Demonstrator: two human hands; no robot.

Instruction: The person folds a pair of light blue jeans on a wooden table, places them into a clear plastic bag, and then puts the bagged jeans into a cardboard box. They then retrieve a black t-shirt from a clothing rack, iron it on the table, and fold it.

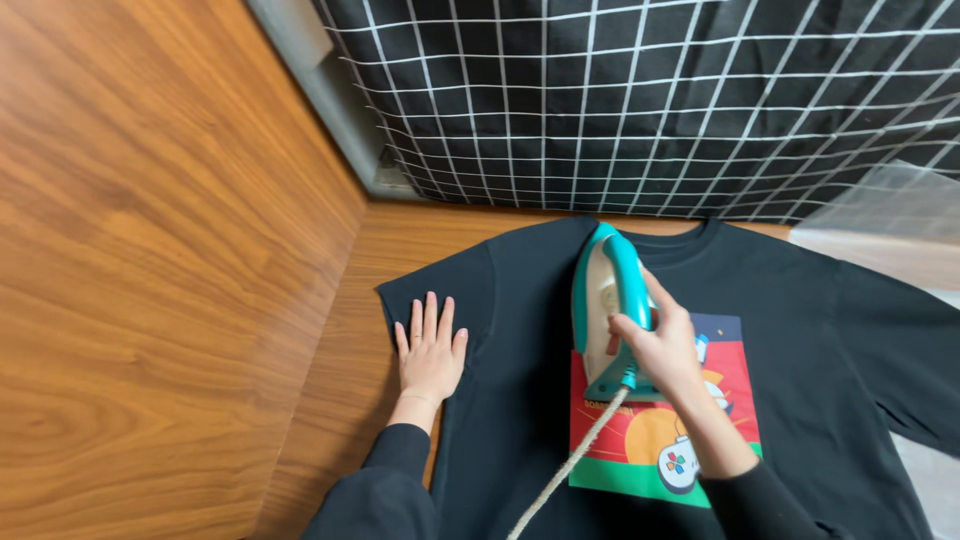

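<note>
Black sleeves reach over a T-shirt (520,400) on the bench (340,400): right hand (665,350), fingers wrapped round an iron (605,300); left hand (430,350), fingers spread flat, pressing the cloth.

No packages, labels, signs or screens are in view

T-shirt (800,330) hem cut off at 6 o'clock; right sleeve cut at 3 o'clock. Iron (606,300) hides part of print (655,430). Cord (570,465) end out of frame.
</note>
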